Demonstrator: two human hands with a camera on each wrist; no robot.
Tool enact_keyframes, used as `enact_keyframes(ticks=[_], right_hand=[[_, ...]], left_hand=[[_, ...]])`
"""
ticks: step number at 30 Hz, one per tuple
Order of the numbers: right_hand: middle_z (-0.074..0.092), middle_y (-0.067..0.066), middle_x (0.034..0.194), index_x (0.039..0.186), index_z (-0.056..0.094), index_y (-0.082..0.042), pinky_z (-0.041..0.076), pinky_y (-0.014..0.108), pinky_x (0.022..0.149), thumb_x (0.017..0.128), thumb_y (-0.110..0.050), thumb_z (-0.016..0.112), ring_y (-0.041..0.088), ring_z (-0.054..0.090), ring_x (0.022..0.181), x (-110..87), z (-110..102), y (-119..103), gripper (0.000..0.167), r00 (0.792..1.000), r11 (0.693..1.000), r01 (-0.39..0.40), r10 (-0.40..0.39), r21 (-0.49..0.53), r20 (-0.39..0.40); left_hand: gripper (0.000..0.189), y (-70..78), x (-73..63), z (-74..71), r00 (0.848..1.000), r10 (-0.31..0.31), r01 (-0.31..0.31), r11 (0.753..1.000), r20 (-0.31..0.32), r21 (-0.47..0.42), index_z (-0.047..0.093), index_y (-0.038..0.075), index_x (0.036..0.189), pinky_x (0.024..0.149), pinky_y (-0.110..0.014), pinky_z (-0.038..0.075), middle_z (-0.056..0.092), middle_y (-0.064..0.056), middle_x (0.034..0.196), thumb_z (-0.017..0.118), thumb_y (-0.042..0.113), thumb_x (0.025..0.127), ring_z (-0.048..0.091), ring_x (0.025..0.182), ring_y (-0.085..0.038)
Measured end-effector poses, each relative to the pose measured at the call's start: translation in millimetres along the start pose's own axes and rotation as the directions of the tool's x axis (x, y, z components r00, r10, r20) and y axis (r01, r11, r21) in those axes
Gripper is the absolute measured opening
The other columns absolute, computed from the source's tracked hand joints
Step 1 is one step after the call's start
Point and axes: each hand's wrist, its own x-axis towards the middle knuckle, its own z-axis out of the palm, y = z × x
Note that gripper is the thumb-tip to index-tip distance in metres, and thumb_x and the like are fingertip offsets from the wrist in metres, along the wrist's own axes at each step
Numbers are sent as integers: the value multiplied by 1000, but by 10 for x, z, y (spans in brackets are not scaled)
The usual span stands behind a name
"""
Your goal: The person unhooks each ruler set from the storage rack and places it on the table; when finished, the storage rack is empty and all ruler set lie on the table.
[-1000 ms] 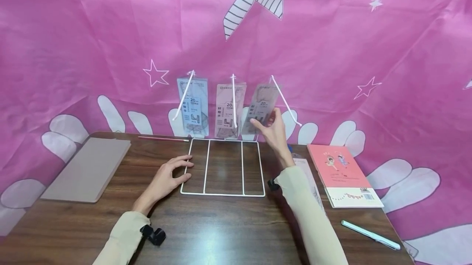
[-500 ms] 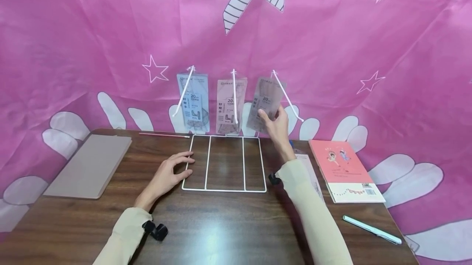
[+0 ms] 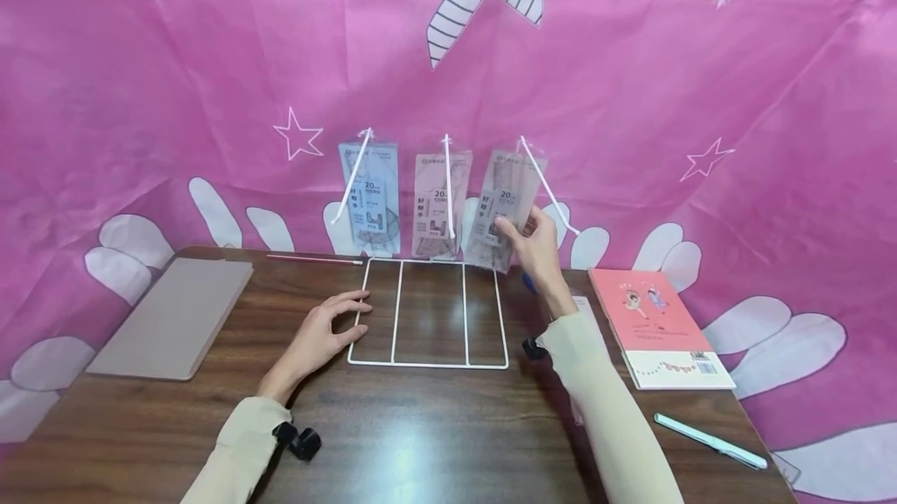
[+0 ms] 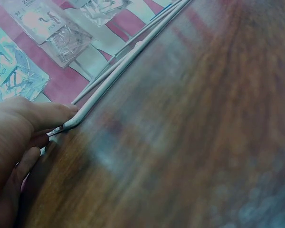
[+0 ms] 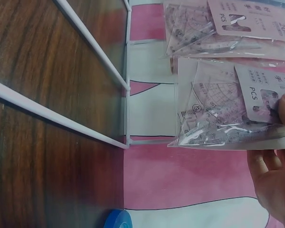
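My right hand pinches the lower right side of a grey-looking ruler set packet, thumb in front and fingers behind. Clear rulers and a protractor show through its plastic in the right wrist view. The packet tilts slightly, its top at the right-hand white hook. A blue ruler set packet and a pink one hang at the other two hooks. At the left rod of the white wire rack, my left hand rests with fingers loosely extended, fingertips right at the wire in the left wrist view.
On the left lies a grey notebook, with a thin red pencil behind the rack's left side. A pink book and a pale pen lie at right. A blue round object and another packet are near my right forearm.
My right hand has shifted slightly right, still pinching the packet. The packet's lower end has come down and tilts less than a second ago. My left hand stays at the rack.
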Motion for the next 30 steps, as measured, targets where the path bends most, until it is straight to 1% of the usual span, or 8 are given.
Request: enact_keyframes(ticks=[6,8,10,15,18,27,30], right_hand=[[73,24,121,132,65,2,62,33,84,95,-11,78,37,75,105,-115,-44,-37,41,999,999,-32,31,17,18],[73,24,121,132,65,2,62,33,83,95,-11,78,35,75,105,-153,-55,-47,42,999,999,-39,38,20,17],[73,24,121,131,65,3,62,32,83,94,-11,79,32,76,102,-187,-64,-65,42,999,999,-34,34,26,13],[72,25,122,132,65,3,62,30,83,94,-9,79,18,76,97,-269,-93,-107,43,1000,999,-16,16,48,15],[72,26,122,132,65,3,62,31,83,93,-9,79,15,76,96,-329,-109,-124,43,1000,997,-9,8,73,15],[74,24,119,130,67,1,63,35,80,93,-10,80,24,77,96,-443,-142,-144,41,1000,998,12,-13,66,16],[73,24,120,131,67,2,63,35,81,93,-9,80,23,77,96,-472,-149,-146,41,1000,998,22,-24,67,21]], left_hand=[[32,9,-19,25,1000,-10,10,1000,0,-7,76,8,120,112,-52,38,63,-10,145,82,6,89,55,138,-35],[32,11,-21,26,1000,-10,10,1000,0,-8,76,8,120,113,-51,38,63,-10,145,82,6,89,55,138,-35],[31,10,-22,25,1000,-7,7,1000,-3,-6,76,8,120,113,-49,38,63,-10,145,81,7,90,55,138,-35],[31,8,-18,14,1000,9,-8,1000,-8,8,76,9,120,112,-47,38,64,-11,145,81,8,90,55,137,-35],[30,-2,-20,12,1000,14,-14,1000,-8,13,76,9,120,112,-46,39,64,-11,144,81,8,90,55,137,-35],[31,-10,-24,8,1000,1,-1,1000,-5,12,76,12,121,112,-50,38,63,-8,145,81,9,90,54,138,-35],[31,-9,-23,15,1000,5,-5,1000,-5,10,76,11,121,112,-51,38,63,-9,145,81,9,90,54,138,-35]])
